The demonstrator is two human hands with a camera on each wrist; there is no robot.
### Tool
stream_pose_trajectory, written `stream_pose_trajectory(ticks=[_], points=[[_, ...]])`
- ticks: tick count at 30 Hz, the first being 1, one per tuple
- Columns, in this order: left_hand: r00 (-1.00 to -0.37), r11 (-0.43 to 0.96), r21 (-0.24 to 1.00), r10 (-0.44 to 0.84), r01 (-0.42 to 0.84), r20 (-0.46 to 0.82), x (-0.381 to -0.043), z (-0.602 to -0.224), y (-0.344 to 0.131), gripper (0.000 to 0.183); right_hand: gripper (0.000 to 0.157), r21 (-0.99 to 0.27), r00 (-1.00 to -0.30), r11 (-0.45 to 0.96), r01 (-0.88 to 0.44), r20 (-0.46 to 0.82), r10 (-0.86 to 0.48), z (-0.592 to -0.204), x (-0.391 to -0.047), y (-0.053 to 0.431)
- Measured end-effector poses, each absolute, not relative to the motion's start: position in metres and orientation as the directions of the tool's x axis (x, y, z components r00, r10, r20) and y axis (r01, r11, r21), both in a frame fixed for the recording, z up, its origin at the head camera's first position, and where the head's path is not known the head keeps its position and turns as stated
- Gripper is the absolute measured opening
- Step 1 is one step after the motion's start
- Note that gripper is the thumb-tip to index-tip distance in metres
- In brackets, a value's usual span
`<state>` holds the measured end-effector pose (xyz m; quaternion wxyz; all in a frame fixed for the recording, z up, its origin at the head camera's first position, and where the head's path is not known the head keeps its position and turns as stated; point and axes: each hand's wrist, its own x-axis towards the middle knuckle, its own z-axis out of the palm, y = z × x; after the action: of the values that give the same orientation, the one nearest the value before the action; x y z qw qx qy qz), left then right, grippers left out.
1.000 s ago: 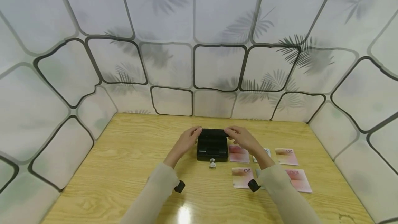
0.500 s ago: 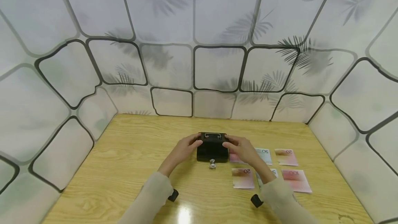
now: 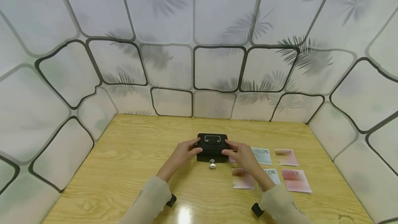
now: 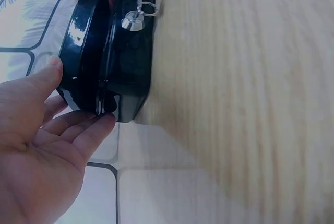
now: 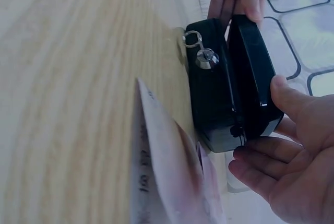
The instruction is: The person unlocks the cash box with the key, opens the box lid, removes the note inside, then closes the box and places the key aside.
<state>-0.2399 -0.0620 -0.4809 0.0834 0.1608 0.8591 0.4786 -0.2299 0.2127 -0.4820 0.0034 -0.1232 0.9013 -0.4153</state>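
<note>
A small black cash box (image 3: 212, 157) stands on the table in the head view, a folding metal handle (image 3: 212, 139) on top of its lid (image 4: 83, 41). Its lid is lowered nearly level; both wrist views show a narrow gap along the front. My left hand (image 3: 183, 153) holds the lid's left end, thumb on the front edge and fingers at the side. At the opposite end, my right hand (image 3: 244, 155) grips the lid in the same way. A key on a ring (image 5: 201, 49) sits in the front lock. The inside of the box is hidden.
Right of the box lie several banknotes: 20 (image 3: 286, 157), 50 (image 3: 262, 156), another 50 (image 3: 273, 176), 100 (image 3: 296, 180) and a pink-brown one (image 3: 242, 179). A pink note (image 3: 232, 158) beside the box is partly hidden by my right hand. A patterned cloth wall (image 3: 214, 103) borders the wooden table (image 3: 124, 168).
The lid stood raised a second ago, showing the dark inside. Both hands have swung it forward and down, coming nearer to me, and the handle on top now shows.
</note>
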Motion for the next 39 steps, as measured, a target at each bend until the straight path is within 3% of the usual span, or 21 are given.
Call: stream_pose_trajectory(ticks=[15,31,39], points=[[-0.933,0.522,0.826,0.359,0.213,0.014,-0.237,-0.486,-0.059,0.062,0.058,-0.721,-0.962,0.638,-0.271,0.169,-0.216,-0.484,-0.221,0.205],[-0.941,0.585,0.786,0.338,0.198,-0.015,-0.235,-0.483,-0.057,0.060,0.055,-0.693,-0.977,0.689,-0.212,0.144,-0.156,-0.480,-0.216,0.196],[-0.944,0.585,0.790,0.329,0.182,-0.027,-0.236,-0.485,-0.057,0.059,0.060,-0.566,-0.972,0.792,-0.229,0.180,-0.152,-0.478,-0.205,0.190]])
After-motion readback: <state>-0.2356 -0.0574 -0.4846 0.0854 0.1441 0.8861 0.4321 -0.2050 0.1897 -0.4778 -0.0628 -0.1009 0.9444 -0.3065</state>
